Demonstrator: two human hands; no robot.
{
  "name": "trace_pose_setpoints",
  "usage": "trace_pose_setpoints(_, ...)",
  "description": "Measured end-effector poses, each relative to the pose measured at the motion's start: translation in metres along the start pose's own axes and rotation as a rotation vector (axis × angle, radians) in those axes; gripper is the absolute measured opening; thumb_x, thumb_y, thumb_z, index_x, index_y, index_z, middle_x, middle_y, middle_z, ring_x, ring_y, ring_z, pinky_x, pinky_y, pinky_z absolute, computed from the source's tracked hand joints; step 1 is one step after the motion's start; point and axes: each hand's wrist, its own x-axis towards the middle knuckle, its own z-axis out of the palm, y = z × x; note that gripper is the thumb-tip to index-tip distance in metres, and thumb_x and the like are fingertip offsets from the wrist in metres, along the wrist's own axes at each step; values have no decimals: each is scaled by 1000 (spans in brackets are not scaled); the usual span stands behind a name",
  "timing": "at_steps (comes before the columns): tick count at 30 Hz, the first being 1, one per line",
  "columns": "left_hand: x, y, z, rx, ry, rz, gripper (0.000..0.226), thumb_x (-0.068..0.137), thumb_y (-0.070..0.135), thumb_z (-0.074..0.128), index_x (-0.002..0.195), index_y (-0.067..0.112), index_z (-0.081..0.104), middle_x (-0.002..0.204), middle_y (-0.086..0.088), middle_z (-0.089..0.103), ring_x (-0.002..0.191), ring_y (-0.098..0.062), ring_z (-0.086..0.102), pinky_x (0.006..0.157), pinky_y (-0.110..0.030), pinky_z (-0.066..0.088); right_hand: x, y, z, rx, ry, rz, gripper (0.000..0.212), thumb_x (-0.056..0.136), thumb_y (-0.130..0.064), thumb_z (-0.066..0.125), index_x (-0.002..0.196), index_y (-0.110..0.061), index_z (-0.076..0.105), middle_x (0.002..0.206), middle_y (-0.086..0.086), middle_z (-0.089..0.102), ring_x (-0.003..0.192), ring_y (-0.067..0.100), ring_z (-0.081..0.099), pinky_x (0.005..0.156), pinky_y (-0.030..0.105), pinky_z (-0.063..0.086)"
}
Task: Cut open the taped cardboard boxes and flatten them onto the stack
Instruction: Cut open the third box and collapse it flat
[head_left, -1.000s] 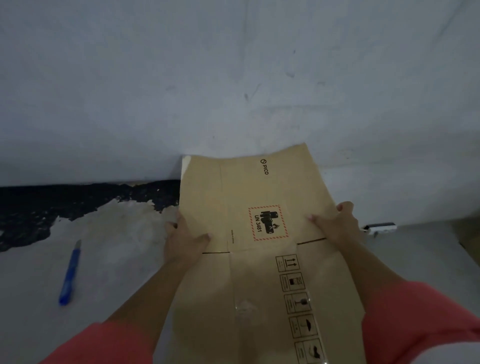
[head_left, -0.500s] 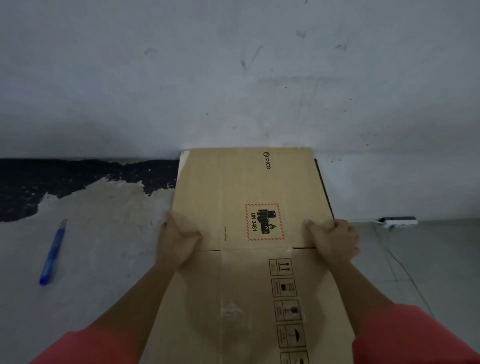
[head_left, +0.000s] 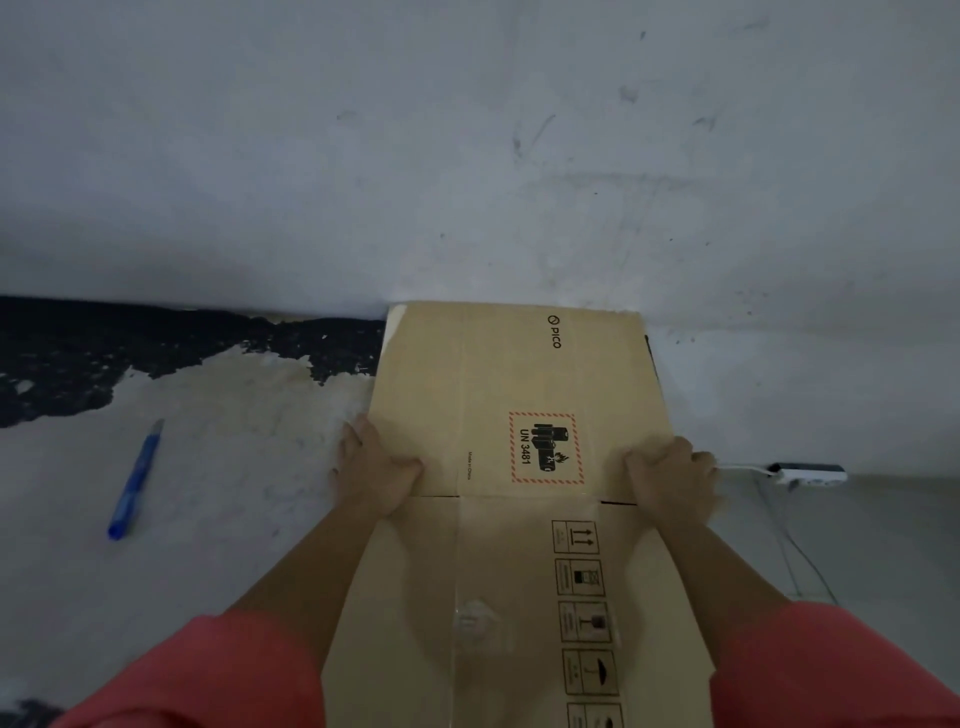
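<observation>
Head view: left hand (head_left: 376, 467) and right hand (head_left: 670, 478) clasp the flattened box (head_left: 519, 374) by its side edges, apparently the stacking step; next, press it flat.

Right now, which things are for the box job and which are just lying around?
For the job: flattened cardboard box, held at its sides by the left hand and right hand; blue cutter, lying untouched off to the left.

Just lying about: white power strip and its cable.
</observation>
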Motion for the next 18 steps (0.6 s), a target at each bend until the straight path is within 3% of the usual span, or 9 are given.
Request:
trace_pose_setpoints(5,-9,-1,-38,170,-55,94,88,93,49,49,154,15,-4,162,-8,-7,149,-28,-1,117,-50,9,-28,-43,-8,-130,36,-171,61,83,-46,56,133,-14,41,138,14,34,128,33,28,104,47,25)
trace_pose_setpoints(9,-23,-32,-96,239,-83,209,78,97,50,45,155,16,6,163,-6,-2,149,-25,2,117,-47,9,-74,-103,-4,-88,15,-326,58,83,-40,59,133,-15,44,141,11,34,130,30,28,102,46,27)
trace_pose_setpoints(18,-42,-216,-266,249,34,108,75,96,54,43,155,19,11,162,-4,9,148,-25,13,117,-46,13,-245,-252,43,-121,-102,-596,54,87,-43,53,132,-15,44,139,12,36,130,31,32,103,45,27)
